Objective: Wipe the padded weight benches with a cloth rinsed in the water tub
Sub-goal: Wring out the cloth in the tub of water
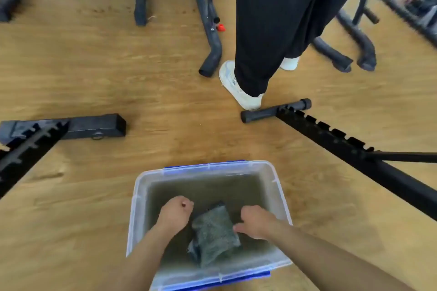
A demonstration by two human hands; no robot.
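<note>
The right grip (255, 221), a bare hand, was curled down over the right edge of the cloth (214, 234), its thumb lying on the grey fabric; I judged it to be holding that edge. The left grip (176, 211) was balled into a fist just beside the cloth's far left corner. Whether it pinched any fabric was hidden, so its hold could not be told.

The cloth lay between the two grips, low in the tub (136, 208) and partly under the murky water (212, 189). Its long axis ran roughly from the near wall toward the far one, tilted a little to the right at the far end. The right grip was the one in contact and so the nearer. The left would have needed only a short reach rightward to take the opposite edge, which seemed to be what a wring or lift called for.

The tub, clear plastic with blue latches, stood on the wooden floor (142, 78). Black bench frames lay to either side, one on the left (35, 139) and one on the right (354, 149), both well apart from it. Beyond stood another person's dark trouser leg (272, 30) and white shoe (236, 87). No padded surface showed here, so wiping appeared not yet begun in this view.
</note>
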